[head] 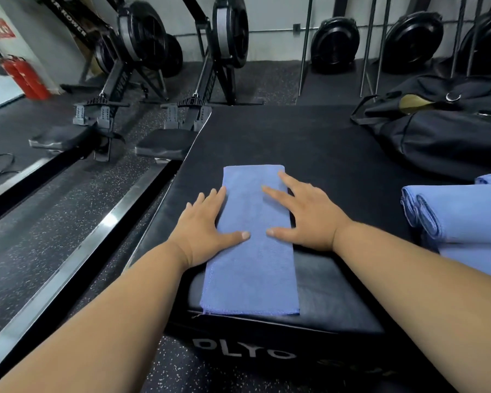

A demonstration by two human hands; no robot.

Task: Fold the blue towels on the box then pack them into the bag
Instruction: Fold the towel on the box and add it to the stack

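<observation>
The towel [251, 242] lay folded into a long strip at centre frame, on the box [309, 143]. The left hand [207, 222] and right hand [306, 214] pressed flat on it, fingers spread. More towels [462, 214] lay at right, below the bag [442, 129] at upper right; rowers [131, 80] stood upper left.

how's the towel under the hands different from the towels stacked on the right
The towel under the hands lies alone as one long flat strip, pressed by the left hand and right hand. The stacked towels are folded thicker, piled near the box's right edge, untouched. Both are blue and on the box.
</observation>
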